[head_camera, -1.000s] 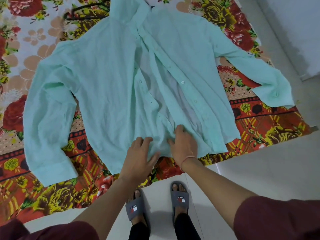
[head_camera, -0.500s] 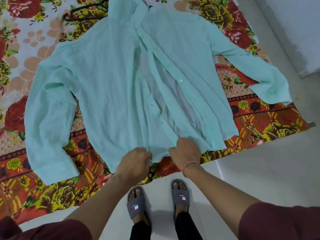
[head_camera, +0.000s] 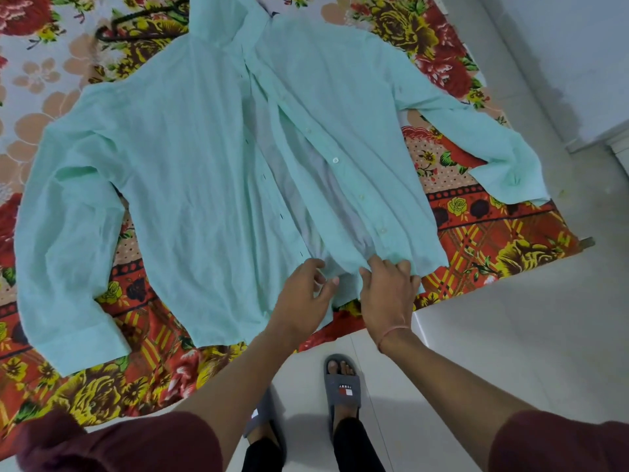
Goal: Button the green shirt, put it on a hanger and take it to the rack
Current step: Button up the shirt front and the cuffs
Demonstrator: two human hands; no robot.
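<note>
The green shirt, a thin, crinkled mint fabric with long sleeves, lay spread front-up on a flowered bedsheet printed in red, yellow and orange, its collar at the far end and its hem nearest the person. Its front was unbuttoned: the two plackets lay apart down the middle, showing the paler inner cloth between them, with small round white buttons running along the right-hand edge and dark buttonholes along the left. The left hand rested on the hem by the left placket, its fingers curled loosely with the thumb apart from them; whether it pinched any cloth could not be told. The right hand, with a thin thread band at the wrist, had its fingertips pressed into the bunched, gathered cloth at the bottom of the button placket, apparently pinching it. A black hanger, thin and curved, lay on the sheet just beside the shirt's far left shoulder, partly hidden under it. The sheet ended at a smooth pale tiled floor, where the person stood in grey slide sandals, maroon sleeves pushed up the arms.
</note>
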